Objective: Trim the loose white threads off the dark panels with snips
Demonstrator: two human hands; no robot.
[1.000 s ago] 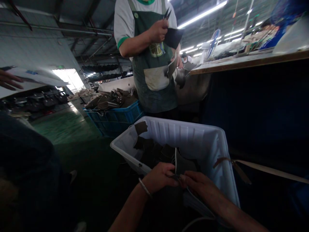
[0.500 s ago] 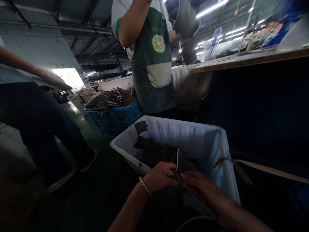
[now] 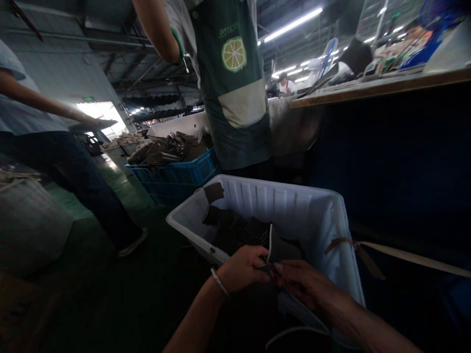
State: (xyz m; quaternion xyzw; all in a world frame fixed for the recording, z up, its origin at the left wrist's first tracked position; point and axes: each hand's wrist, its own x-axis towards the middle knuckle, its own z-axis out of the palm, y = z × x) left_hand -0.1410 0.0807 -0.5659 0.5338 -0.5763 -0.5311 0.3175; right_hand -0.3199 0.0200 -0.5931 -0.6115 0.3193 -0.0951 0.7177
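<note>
Sheet [image 3: 284, 248], dark grey, pale-edged, leather-like: light, pliable, I judge. Left hand [image 3: 245, 269], right hand [image 3: 307, 284] pinching its near edge; I'd hold there.

Just beside me, a bare left arm [image 3: 200, 321] and right arm [image 3: 362, 321] lie stretched forward, slanting in toward each other. The left grip [image 3: 243, 268] and right grip [image 3: 309, 282] sit nearly fingertip to fingertip, knuckles bent, backs uppermost, each one pinching.

hands [image 3: 241, 269]: pinching dark panel [image 3: 284, 249] | white tub [image 3: 281, 202]: loose pieces [image 3: 220, 215] inside | blue crate [image 3: 204, 168]: behind
</note>
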